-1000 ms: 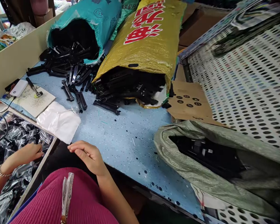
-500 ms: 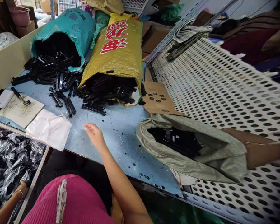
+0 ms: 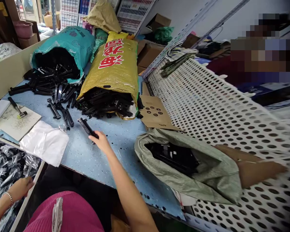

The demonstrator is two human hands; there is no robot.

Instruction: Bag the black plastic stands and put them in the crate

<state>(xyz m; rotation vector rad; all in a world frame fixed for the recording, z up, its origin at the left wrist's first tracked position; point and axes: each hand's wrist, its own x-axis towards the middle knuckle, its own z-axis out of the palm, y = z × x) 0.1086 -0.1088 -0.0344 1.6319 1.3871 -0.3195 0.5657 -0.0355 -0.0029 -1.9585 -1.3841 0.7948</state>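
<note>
My right hand point(image 3: 100, 140) is closed around one end of a long black plastic part point(image 3: 87, 128), held at a slant over the blue table. Similar black parts point(image 3: 59, 106) lie loose behind it. More spill from the mouths of a teal sack point(image 3: 62, 42) and a yellow sack point(image 3: 113, 75). On the left, my left hand point(image 3: 21, 188), with a beaded bracelet at the wrist, is above the edge of a bin of plastic-wrapped black parts point(image 3: 12, 158). Its fingers are curled in, and nothing shows in them.
White plastic bags point(image 3: 44, 141) lie at the table's front left, beside a board point(image 3: 29, 120) with a small hammer point(image 3: 16, 108). A grey-green sack point(image 3: 215, 183) holding black parts lies at right against a perforated white panel point(image 3: 222, 112). A person is beyond the panel.
My right hand, empty before, now holds a black part lifted off the table. My left hand has risen from among the wrapped parts in the bin. The view has shifted slightly.
</note>
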